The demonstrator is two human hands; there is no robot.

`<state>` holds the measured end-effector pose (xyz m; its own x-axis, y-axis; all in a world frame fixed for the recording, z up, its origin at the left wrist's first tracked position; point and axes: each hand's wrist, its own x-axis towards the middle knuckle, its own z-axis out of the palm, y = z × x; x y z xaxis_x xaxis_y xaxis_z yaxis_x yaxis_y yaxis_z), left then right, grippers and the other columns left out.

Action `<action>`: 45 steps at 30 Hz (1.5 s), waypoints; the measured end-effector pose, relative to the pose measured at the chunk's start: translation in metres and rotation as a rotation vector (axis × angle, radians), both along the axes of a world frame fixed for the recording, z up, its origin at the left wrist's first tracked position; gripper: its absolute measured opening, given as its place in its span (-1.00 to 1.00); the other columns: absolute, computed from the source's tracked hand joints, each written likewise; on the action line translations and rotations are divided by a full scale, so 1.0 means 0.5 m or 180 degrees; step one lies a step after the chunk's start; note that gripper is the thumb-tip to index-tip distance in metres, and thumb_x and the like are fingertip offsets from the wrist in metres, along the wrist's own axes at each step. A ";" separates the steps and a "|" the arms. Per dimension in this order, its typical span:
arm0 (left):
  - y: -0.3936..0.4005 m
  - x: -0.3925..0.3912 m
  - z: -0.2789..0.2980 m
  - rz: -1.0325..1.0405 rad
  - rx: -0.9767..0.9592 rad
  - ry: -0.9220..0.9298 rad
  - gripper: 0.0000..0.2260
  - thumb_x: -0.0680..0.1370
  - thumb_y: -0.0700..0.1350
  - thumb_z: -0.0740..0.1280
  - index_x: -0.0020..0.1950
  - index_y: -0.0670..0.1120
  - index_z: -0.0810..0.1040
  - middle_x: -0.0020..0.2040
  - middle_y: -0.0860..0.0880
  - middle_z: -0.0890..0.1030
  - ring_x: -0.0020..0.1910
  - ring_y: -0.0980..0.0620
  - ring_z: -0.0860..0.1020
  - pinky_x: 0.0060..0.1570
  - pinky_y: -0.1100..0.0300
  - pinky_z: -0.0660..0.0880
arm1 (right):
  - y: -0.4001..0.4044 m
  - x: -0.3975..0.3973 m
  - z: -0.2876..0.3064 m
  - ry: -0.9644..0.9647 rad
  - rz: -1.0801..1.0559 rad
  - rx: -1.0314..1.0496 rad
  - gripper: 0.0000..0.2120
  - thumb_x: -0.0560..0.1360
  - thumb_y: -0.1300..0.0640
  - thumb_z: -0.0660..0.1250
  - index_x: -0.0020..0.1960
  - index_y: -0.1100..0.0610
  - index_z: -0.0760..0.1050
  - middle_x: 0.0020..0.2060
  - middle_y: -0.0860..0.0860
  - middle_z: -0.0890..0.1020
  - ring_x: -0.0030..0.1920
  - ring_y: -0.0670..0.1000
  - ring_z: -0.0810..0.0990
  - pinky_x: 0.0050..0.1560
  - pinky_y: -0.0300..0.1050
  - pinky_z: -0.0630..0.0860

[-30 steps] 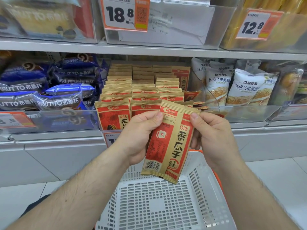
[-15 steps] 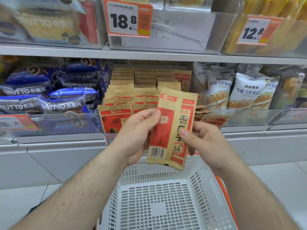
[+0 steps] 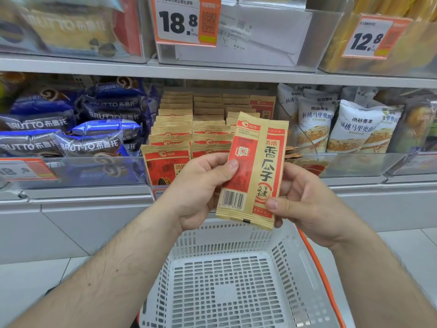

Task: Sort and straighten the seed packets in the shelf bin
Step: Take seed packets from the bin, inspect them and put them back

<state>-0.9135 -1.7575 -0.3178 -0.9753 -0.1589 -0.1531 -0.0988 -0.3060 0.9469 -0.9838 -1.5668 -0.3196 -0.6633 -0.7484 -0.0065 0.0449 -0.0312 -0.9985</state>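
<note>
Seed packets held up in front of the shelf bin, above a basket.

The held packets [image 3: 254,171] sit upright between the left hand [image 3: 201,188] and the right hand [image 3: 305,204], near the bin [image 3: 151,171], where rows of packets [image 3: 189,124] stand behind one another. Wrapped cakes [image 3: 71,129] lie left, bagged snacks [image 3: 354,124] right, the basket [image 3: 227,280] below.

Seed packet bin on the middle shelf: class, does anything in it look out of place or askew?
Yes. At the right front of the clear plastic shelf bin, a few red-and-tan seed packets lie flat and fanned, while the other rows of red-and-tan packets stand upright. Both hands hold another packet in front of the bin.
</note>
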 end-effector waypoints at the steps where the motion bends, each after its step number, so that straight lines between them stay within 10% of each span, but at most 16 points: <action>1: 0.000 -0.001 -0.001 -0.0001 -0.0076 -0.0003 -0.73 0.51 -0.10 0.35 0.17 -0.16 0.61 0.09 -0.28 0.68 0.02 -0.24 0.66 -0.03 -0.21 0.61 | -0.001 0.002 0.002 0.0054 -0.0038 0.0061 -0.20 0.22 0.02 0.66 0.33 0.17 0.37 -0.02 0.26 0.69 -0.24 0.15 0.67 -0.41 -0.15 0.54; 6: 0.010 0.002 -0.010 0.0207 -0.1256 0.0160 -0.67 0.43 0.01 0.55 0.17 0.10 0.58 0.08 0.08 0.70 0.03 0.09 0.69 0.00 0.05 0.64 | -0.020 0.025 0.009 0.1013 -0.0583 0.0808 -0.41 0.35 0.35 0.54 0.22 -0.07 0.43 -0.18 0.06 0.73 -0.36 0.08 0.67 -0.39 -0.09 0.55; 9: 0.021 0.008 -0.020 -0.0038 -0.1412 0.0174 -0.38 0.19 0.23 0.56 0.21 0.13 0.53 0.03 0.16 0.70 0.03 0.15 0.68 0.07 0.06 0.62 | -0.028 0.037 0.008 0.1185 -0.0349 0.0742 -0.41 0.24 0.12 0.60 0.16 -0.19 0.46 -0.14 0.04 0.73 -0.29 0.12 0.70 -0.25 0.01 0.61; 13: 0.023 0.001 -0.026 -0.0290 -0.1099 0.0111 -0.49 0.28 0.09 0.58 0.18 0.03 0.57 0.01 0.04 0.70 0.02 0.03 0.69 0.07 -0.02 0.64 | -0.026 0.033 0.007 0.1208 -0.0438 0.0438 -0.43 0.24 -0.26 0.54 0.18 -0.12 0.49 -0.22 0.03 0.71 -0.35 0.15 0.65 -0.35 -0.08 0.58; 20: 0.027 0.003 -0.035 -0.0860 -0.1305 0.0056 -0.44 0.26 0.05 0.59 0.22 0.03 0.55 0.06 0.05 0.70 0.08 0.09 0.67 0.17 0.02 0.60 | -0.035 0.036 0.010 0.1357 -0.1171 -0.0136 -0.93 0.55 0.16 0.34 -0.08 0.14 0.55 -0.40 -0.07 0.64 -0.43 -0.13 0.59 -0.43 -0.30 0.47; 33: 0.024 0.001 -0.024 -0.0599 -0.0587 0.0183 -0.51 0.35 0.04 0.52 0.23 -0.08 0.58 -0.09 -0.01 0.68 -0.20 0.00 0.67 -0.25 0.13 0.57 | -0.056 0.043 0.000 0.0692 -0.0974 -0.0266 -0.80 0.48 0.21 0.33 -0.31 0.21 0.52 -0.54 0.14 0.57 -0.60 0.06 0.49 -0.55 -0.13 0.42; 45: 0.020 0.001 -0.020 -0.1075 0.0323 0.0232 -0.66 0.37 -0.02 0.42 0.08 -0.16 0.62 -0.21 -0.23 0.61 -0.26 -0.20 0.62 -0.15 0.03 0.53 | -0.055 0.047 0.005 0.0347 -0.0700 -0.0438 -0.82 0.44 0.19 0.30 -0.29 0.28 0.48 -0.49 0.18 0.60 -0.62 0.05 0.48 -0.57 -0.19 0.39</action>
